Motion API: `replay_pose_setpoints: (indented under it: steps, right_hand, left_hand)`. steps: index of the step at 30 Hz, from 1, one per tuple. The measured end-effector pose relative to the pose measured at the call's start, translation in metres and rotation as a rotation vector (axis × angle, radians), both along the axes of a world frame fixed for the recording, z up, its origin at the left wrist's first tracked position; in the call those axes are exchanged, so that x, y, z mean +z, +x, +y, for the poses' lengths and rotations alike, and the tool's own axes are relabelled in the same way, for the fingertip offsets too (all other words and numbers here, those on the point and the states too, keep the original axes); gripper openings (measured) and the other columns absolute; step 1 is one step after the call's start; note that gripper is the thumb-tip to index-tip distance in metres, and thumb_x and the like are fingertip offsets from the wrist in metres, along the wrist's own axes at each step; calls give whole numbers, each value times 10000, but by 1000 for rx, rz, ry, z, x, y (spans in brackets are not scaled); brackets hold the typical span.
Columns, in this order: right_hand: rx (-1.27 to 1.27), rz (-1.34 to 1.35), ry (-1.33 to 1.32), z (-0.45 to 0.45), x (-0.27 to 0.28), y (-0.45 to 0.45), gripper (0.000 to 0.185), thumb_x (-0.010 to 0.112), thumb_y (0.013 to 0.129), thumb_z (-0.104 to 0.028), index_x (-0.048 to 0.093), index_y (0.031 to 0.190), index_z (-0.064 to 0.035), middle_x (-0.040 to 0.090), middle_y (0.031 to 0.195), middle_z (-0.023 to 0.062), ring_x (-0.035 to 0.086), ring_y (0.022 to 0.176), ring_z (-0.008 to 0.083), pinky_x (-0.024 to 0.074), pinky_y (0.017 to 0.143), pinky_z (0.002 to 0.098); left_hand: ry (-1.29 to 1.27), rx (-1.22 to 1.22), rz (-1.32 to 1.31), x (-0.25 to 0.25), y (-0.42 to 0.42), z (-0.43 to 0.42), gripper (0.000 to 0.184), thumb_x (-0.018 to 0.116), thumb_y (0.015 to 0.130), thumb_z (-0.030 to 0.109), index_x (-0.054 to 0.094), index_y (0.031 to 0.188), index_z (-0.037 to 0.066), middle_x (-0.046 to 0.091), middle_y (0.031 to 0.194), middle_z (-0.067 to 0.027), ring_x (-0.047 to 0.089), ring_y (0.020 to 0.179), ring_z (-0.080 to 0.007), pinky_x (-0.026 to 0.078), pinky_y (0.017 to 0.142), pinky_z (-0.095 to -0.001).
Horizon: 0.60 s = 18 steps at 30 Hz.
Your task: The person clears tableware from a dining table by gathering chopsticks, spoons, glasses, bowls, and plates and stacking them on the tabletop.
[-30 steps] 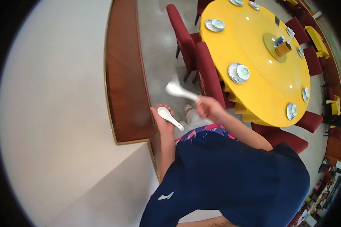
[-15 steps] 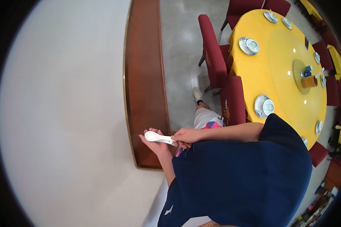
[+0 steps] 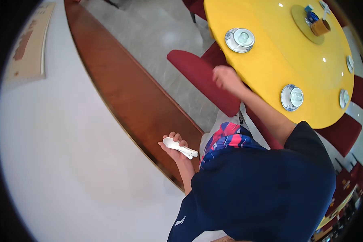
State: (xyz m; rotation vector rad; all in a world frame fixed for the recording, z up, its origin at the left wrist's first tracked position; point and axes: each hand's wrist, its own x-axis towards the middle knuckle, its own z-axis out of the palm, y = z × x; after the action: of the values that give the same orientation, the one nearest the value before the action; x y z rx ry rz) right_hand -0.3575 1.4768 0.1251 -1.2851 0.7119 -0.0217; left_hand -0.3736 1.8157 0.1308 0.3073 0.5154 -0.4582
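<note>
White soup spoons (image 3: 177, 145), nested with at least two handles showing, lie across the palm of my left hand (image 3: 174, 150). Its fingers curl around the bowl end, and the handles point toward my body. My right hand (image 3: 228, 80) is held out over the dark red chair back (image 3: 203, 78), beside the edge of the yellow-covered round table (image 3: 266, 68). Its fingers look bent but are smeared by motion; I see no object in them and cannot tell whether they touch the chair.
Place settings with a patterned plate (image 3: 231, 39) and cup stand along the table edge. A brown holder (image 3: 321, 27) sits near its middle. More red chairs (image 3: 344, 135) surround it. To my left a brown wooden strip (image 3: 125, 88) runs beside a white wall (image 3: 89, 153).
My right hand has left the spoons and moved up and right toward the chair and table. My left hand still holds the spoons. The view has turned, bringing the table closer.
</note>
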Motion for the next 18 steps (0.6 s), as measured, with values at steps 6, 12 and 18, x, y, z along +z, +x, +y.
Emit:
replay_pose_setpoints:
  steps: [6, 12, 18]
  right_hand:
    - [-522, 315, 62, -109, -102, 1, 462, 545, 909, -424, 490, 1127, -20, 601, 872, 158, 515, 520, 127, 329, 375, 231]
    - [-605, 255, 314, -148, -186, 21, 499, 559, 910, -473, 447, 1164, -58, 587, 969, 178, 503, 519, 138, 352, 363, 209]
    - [-685, 190, 138, -187, -215, -42, 140, 515, 906, -183, 524, 956, -52, 636, 773, 132, 503, 457, 174, 343, 306, 305]
  left_hand:
    - [-44, -191, 58, -12, 24, 1, 315, 632, 864, 491, 586, 971, 198, 539, 896, 13, 550, 731, -101, 507, 479, -251]
    - [-24, -369, -9, -43, 84, 4, 295, 563, 918, 465, 565, 1007, 183, 544, 927, -8, 570, 779, -123, 563, 515, -290]
    - [156, -307, -268, -24, 27, 33, 317, 515, 934, 492, 555, 1019, 189, 540, 929, -55, 564, 790, -164, 586, 513, -297]
